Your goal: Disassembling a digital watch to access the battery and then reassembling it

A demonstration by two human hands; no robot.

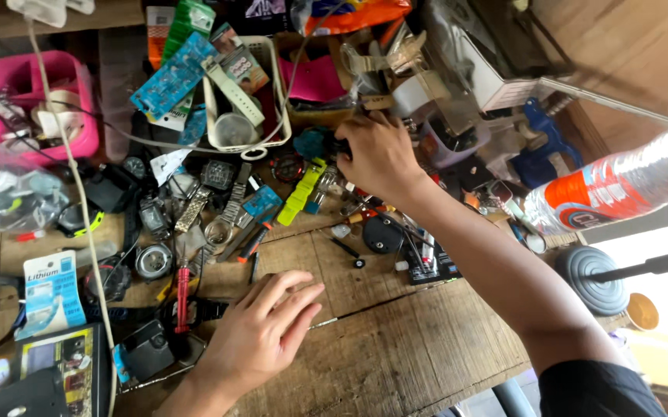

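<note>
My left hand [260, 328] lies flat and open, palm down, on the bare planks near the front edge of the wooden workbench [395, 347], I think to steady me, its fingertips just short of the red-handled screwdriver [182, 297] and the loose watches [195, 205]. My right arm stretches across to the back of the bench, where the right hand [376, 154] curls, knuckles up, over a small dark part [339, 147] beside the teal watch case [312, 143]. Whether those fingers actually pinch it I cannot tell.

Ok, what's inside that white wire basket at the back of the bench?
The white wire basket holds a pale watch strap, a small printed card and a clear round cup. Whatever lies beneath those is covered.
</note>
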